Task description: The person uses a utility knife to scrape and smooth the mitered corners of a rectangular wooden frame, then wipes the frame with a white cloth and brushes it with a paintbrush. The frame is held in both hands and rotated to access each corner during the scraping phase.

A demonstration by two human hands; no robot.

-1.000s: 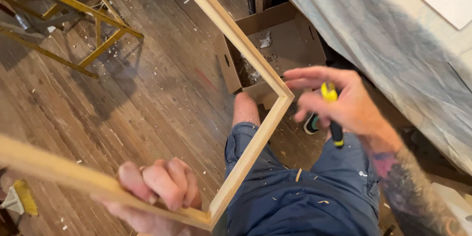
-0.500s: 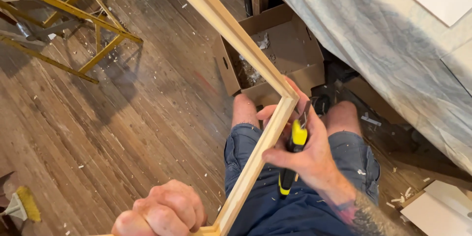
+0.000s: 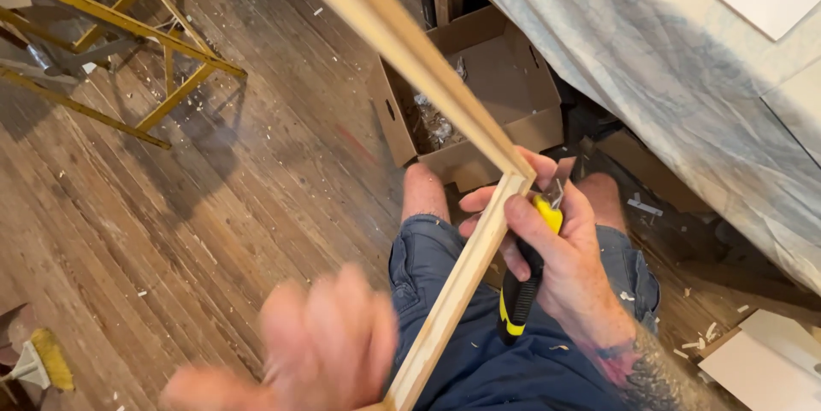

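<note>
A pale wooden frame [image 3: 462, 266] runs diagonally through the head view, its corner at the middle right. My right hand [image 3: 556, 248] grips a yellow and black utility knife [image 3: 523, 283] and presses against the frame's corner, the blade tip beside the joint. My left hand [image 3: 316, 351], blurred by motion, is at the bottom, against the frame's lower bar. Whether it is gripping the bar is unclear. Beneath are my knees in blue denim shorts [image 3: 513, 360].
An open cardboard box [image 3: 479, 94] with scraps stands on the wooden plank floor beyond my knees. A yellow metal stand [image 3: 128, 43] is at the upper left. A cloth-draped table [image 3: 667, 77] fills the right. A small brush [image 3: 43, 360] lies at lower left.
My right hand with the knife came down to the frame's corner and now presses there. The frame swung closer and steeper. My left hand shifted along the lower bar and is blurred.
</note>
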